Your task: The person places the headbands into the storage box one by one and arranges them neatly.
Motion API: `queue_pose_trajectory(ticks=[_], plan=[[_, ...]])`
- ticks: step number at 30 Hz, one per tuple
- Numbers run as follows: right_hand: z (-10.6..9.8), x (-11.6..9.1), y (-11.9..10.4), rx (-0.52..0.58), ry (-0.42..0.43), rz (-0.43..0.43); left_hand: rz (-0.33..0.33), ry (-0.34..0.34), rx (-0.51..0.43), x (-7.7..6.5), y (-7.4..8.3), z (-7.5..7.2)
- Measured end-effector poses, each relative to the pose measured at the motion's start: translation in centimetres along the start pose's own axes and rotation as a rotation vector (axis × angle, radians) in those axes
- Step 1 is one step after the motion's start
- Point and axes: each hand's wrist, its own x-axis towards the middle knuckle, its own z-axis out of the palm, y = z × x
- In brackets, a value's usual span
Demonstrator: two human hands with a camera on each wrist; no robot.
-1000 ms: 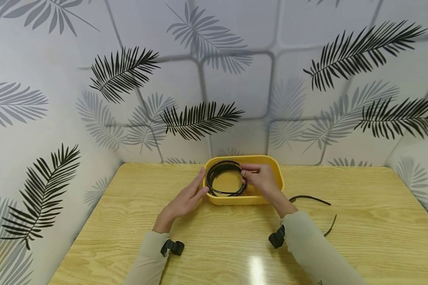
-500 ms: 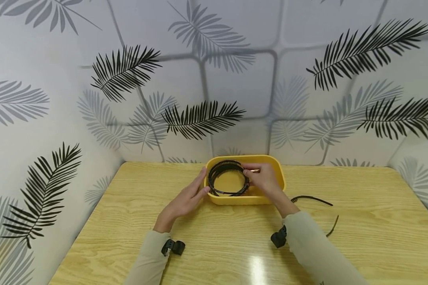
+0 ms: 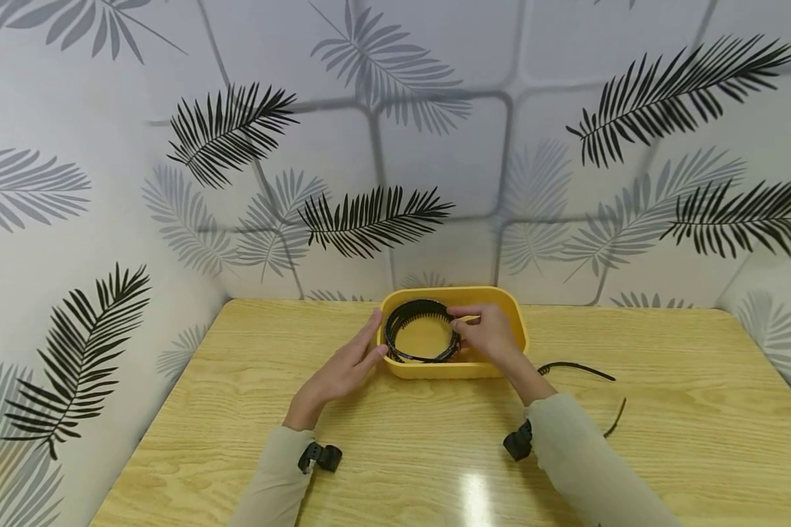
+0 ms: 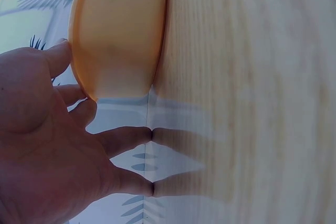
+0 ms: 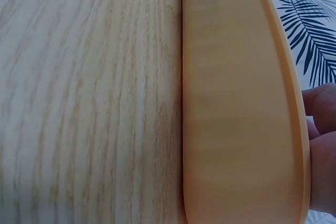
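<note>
A yellow plastic bin point(image 3: 458, 371) stands at the back of the table, seen in the head view. Inside its left half lie several black toothed headbands point(image 3: 402, 316), stacked as a ring with comb-like teeth pointing inward. My right hand point(image 3: 490, 333) reaches over the front rim and pinches the ring's right side between thumb and fingers. My left hand point(image 3: 341, 369) rests against the bin's left end, fingers extended. In the left wrist view its thumb touches the rim, and two fingertips meet the table. The right wrist view shows mostly the bin's outer wall point(image 5: 236, 103), hiding the headbands.
On the wood-grain table point(image 3: 395, 454), right of the bin, lies a thin black strip point(image 3: 578, 365) with a coiled end. Another thin black piece point(image 3: 616, 417) shows partly behind the right sleeve point(image 3: 580, 454). A leaf-patterned wall covering point(image 3: 435, 249) rises behind the bin.
My right hand has shifted slightly, with its fingers still at the ring. The headbands' upper edge sits a little lower and the coils look more even. My left hand stays on the bin.
</note>
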Motion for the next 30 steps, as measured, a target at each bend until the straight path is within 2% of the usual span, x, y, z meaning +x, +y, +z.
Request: queue_pose_trajectory(ticks=[18,22,30], plan=[[-0.3,-0.4,-0.1,-0.035,-0.020,-0.030,0.022,0.008,-0.015,0.0,0.0,0.0],[-0.6,-0.7,-0.2,0.018,-0.032,-0.027,0.013,0.003,-0.013,0.0,-0.1,0.1],[-2.1,-1.9,-0.5,0.150,-0.070,-0.074,0.007,0.003,-0.008,0.0,-0.1,0.0]])
